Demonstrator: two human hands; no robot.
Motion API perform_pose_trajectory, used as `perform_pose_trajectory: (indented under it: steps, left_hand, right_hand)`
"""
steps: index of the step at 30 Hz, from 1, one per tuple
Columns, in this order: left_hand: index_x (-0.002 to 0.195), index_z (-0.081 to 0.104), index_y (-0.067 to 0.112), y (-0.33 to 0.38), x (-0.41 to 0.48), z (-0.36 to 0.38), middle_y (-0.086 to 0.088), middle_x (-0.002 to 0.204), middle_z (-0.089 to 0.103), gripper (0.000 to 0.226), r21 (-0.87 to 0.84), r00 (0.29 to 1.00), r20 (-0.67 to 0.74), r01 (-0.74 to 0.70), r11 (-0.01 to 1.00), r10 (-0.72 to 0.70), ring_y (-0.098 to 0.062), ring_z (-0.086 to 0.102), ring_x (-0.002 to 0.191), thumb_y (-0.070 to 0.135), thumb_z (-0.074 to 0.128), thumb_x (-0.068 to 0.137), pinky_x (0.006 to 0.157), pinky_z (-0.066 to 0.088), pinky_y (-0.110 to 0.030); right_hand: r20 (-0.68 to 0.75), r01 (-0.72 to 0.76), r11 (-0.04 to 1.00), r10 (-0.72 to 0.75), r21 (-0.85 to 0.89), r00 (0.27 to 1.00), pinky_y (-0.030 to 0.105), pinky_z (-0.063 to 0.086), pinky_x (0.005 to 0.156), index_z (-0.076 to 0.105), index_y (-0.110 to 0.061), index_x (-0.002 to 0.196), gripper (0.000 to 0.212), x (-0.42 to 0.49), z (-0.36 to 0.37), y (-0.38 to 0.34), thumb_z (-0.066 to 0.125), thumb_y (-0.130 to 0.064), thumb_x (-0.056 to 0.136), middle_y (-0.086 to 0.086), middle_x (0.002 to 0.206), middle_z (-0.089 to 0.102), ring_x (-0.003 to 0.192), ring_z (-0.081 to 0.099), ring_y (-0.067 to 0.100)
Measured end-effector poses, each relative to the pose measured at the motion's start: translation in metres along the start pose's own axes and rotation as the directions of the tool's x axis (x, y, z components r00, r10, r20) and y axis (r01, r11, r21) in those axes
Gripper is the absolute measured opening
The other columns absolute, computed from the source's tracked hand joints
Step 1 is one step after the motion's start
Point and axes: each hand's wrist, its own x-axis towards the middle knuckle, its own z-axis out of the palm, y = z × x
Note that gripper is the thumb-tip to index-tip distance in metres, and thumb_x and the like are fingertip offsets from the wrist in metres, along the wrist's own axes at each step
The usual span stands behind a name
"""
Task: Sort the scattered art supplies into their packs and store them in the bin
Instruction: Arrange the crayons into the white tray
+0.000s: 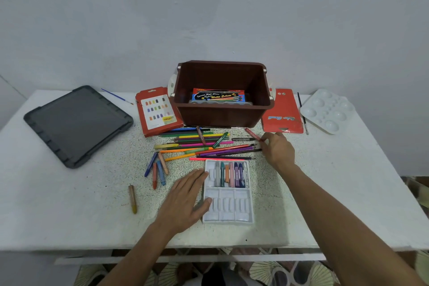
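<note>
A white plastic crayon tray (228, 212) lies in front of me with several crayons in its upper half. My left hand (185, 197) rests flat against the tray's left edge, fingers straight. My right hand (277, 150) pinches the lower end of a red crayon (251, 133) to the right of the scattered coloured pencils (204, 144). Several loose crayons (157, 169) lie left of the tray, and an olive one (132, 198) lies further left. The brown bin (222, 109) stands behind the pencils and holds a water colour box (218, 95).
The grey bin lid (76, 123) lies at the far left with a thin brush (117, 96) behind it. A red crayon box (156, 111) is left of the bin, a red pencil sleeve (284, 114) right of it. A white palette (327, 110) sits far right.
</note>
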Motion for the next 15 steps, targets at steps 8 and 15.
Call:
perform_pose_trajectory:
  steps: [8, 15]
  left_hand:
    - [0.154, 0.025, 0.024, 0.0, 0.001, 0.0, 0.007, 0.159, 0.027, 0.07, -0.001, 1.0, -0.014, -0.006, 1.0, 0.006, -0.006, 0.019, 0.147, 0.064, 0.021, 0.098, 0.12, 0.017, -0.032]
    - [0.154, 0.025, 0.024, 0.001, 0.0, -0.001, 0.008, 0.159, 0.027, 0.069, -0.011, 1.0, -0.022, -0.007, 1.0, 0.006, -0.005, 0.018, 0.146, 0.064, 0.023, 0.098, 0.119, 0.016, -0.031]
  right_hand:
    - [-0.192, 0.034, 0.971, 0.012, 0.236, 0.981, 0.03, 0.042, 0.067, 0.065, -0.011, 0.11, 0.019, -0.006, -0.009, -0.004, 0.055, -0.022, 0.098, 0.01, 0.11, 0.058, 0.078, 0.056, 0.022]
    - [-0.19, 0.175, 0.791, -0.076, 0.586, 0.979, 0.017, 0.046, 0.059, 0.063, -0.017, 0.094, 0.005, -0.041, -0.029, -0.042, 0.06, -0.014, 0.095, -0.019, 0.087, 0.065, 0.07, 0.059, 0.006]
